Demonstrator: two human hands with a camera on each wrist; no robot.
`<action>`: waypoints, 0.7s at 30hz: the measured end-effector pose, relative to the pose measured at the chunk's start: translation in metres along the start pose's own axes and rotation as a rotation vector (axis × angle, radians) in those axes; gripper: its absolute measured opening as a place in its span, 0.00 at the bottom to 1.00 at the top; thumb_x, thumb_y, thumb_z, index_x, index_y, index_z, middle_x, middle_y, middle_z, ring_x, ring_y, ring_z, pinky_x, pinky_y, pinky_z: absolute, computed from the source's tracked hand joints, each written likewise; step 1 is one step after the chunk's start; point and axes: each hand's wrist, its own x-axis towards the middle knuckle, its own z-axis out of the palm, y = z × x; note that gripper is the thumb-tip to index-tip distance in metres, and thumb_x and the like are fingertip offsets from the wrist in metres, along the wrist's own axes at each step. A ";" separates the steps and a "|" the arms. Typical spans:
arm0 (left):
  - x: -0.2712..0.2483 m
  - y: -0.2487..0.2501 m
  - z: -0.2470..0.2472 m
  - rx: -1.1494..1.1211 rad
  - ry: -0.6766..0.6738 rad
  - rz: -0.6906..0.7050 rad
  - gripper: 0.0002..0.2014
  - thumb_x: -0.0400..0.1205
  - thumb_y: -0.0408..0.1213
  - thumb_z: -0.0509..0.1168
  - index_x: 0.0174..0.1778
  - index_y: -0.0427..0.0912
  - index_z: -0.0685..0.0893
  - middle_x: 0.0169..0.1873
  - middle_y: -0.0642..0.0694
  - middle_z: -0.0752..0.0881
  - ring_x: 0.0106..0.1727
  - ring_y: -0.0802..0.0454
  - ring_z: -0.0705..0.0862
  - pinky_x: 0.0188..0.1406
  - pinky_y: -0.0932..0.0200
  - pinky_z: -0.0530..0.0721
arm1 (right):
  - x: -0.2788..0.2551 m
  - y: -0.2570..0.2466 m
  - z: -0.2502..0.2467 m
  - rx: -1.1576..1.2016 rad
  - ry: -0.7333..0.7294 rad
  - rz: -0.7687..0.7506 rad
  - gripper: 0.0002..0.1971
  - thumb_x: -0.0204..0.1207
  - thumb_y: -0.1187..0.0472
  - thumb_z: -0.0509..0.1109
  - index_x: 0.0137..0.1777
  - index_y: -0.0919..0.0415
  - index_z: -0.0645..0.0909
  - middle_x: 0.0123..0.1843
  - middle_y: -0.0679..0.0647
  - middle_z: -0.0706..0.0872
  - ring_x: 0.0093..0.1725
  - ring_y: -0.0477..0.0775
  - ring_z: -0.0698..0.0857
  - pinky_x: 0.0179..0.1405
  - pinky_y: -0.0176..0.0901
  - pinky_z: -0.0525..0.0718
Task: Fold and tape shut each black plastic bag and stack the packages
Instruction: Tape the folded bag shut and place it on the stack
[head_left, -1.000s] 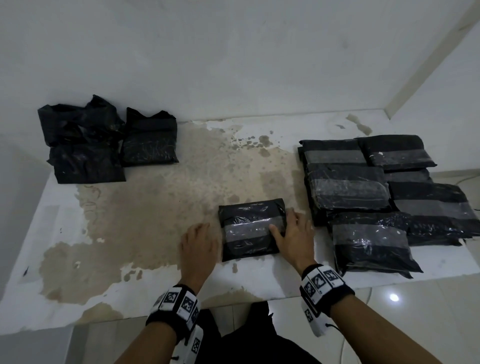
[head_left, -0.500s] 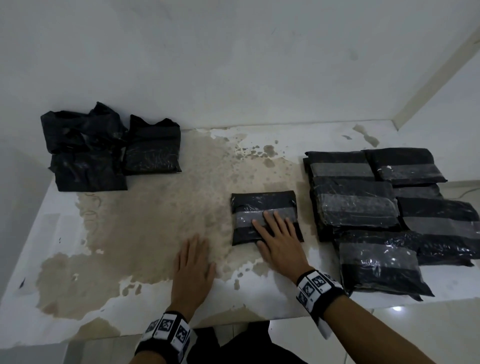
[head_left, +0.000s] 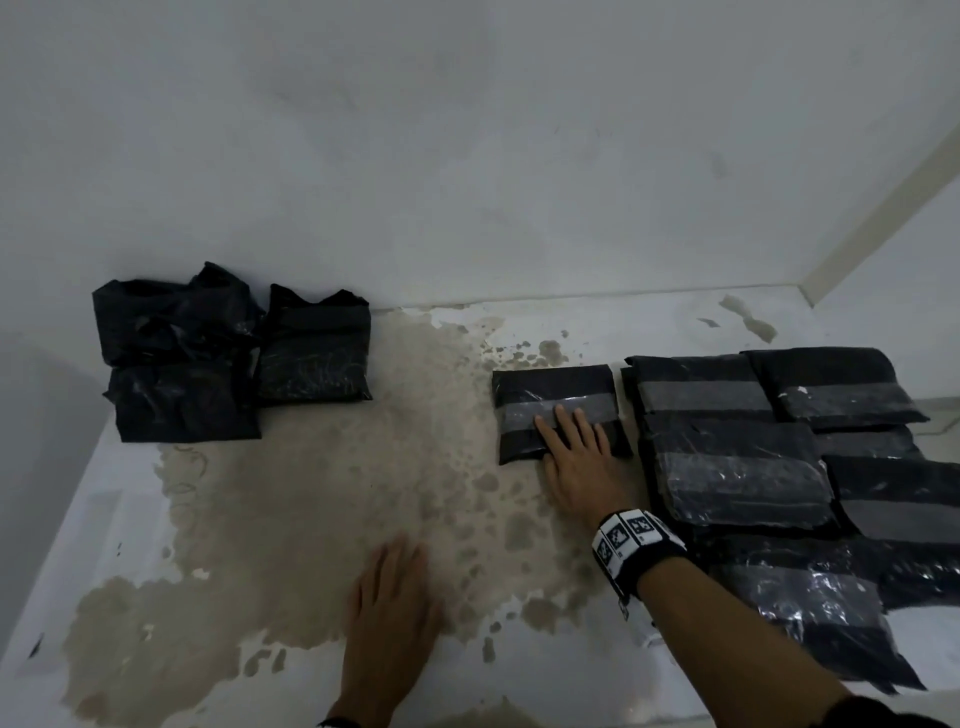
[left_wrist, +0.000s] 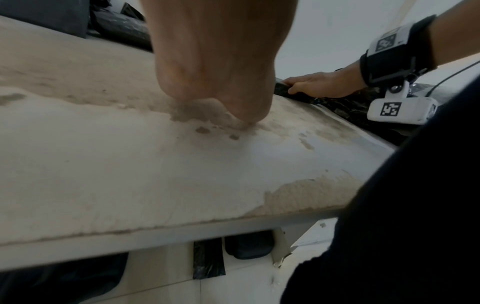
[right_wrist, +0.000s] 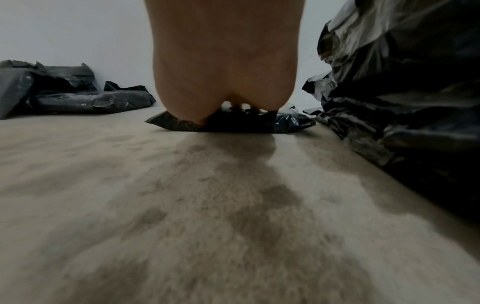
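One taped package (head_left: 556, 410) lies mid-table, just left of the stack (head_left: 737, 467). Right hand (head_left: 579, 462) flat, fingers spread on its tape; left hand (head_left: 389, 613) flat on table (head_left: 260, 519). Looks soft, light, slippery; best gripped by the edges.

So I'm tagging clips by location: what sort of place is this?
Probably a makeshift packing spot in a plain room, not a proper warehouse: a worn, stained white table against a bare wall, taped black packages piled on the right, untaped bags at far left.
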 end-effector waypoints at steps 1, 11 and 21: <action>0.004 -0.004 -0.004 -0.011 0.025 0.006 0.27 0.87 0.56 0.49 0.73 0.46 0.81 0.72 0.41 0.81 0.70 0.39 0.75 0.64 0.46 0.68 | 0.000 -0.001 0.001 0.012 0.017 0.003 0.40 0.77 0.43 0.31 0.90 0.49 0.56 0.91 0.57 0.53 0.90 0.64 0.49 0.87 0.64 0.46; 0.137 -0.079 -0.095 -0.378 0.199 -0.276 0.30 0.79 0.51 0.57 0.75 0.41 0.80 0.70 0.36 0.79 0.69 0.34 0.78 0.69 0.38 0.75 | -0.004 -0.017 0.019 0.047 0.166 0.115 0.37 0.85 0.33 0.37 0.88 0.49 0.64 0.89 0.60 0.60 0.89 0.65 0.55 0.86 0.62 0.49; 0.254 -0.132 -0.142 -0.185 0.110 -0.692 0.38 0.88 0.60 0.55 0.87 0.38 0.58 0.82 0.31 0.65 0.80 0.28 0.63 0.78 0.34 0.61 | -0.007 -0.016 0.033 -0.063 0.204 0.146 0.34 0.87 0.36 0.41 0.87 0.51 0.64 0.88 0.60 0.63 0.88 0.64 0.58 0.85 0.63 0.53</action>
